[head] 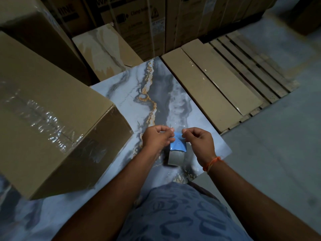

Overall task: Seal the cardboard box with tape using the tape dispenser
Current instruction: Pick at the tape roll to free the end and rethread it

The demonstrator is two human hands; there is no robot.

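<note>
A large brown cardboard box (48, 119) sits on the left of the marbled surface (156, 94), with crinkled clear tape over its top seam and down its near side. In front of me is the blue tape dispenser (178, 148) with a grey roll of tape (175, 158) in it. My left hand (157, 138) curls around the dispenser's left side. My right hand (199, 139) pinches at the dispenser's blue top, thumb and finger together. A thin clear strip of tape seems to run between both hands' fingertips.
Flat cardboard packs (213, 87) lie on a wooden pallet (257, 66) at the right. Another tall box (34, 35) and a marbled slab (106, 49) stand behind the left box. Printed cartons (139, 20) line the back. Grey concrete floor (278, 145) is to the right.
</note>
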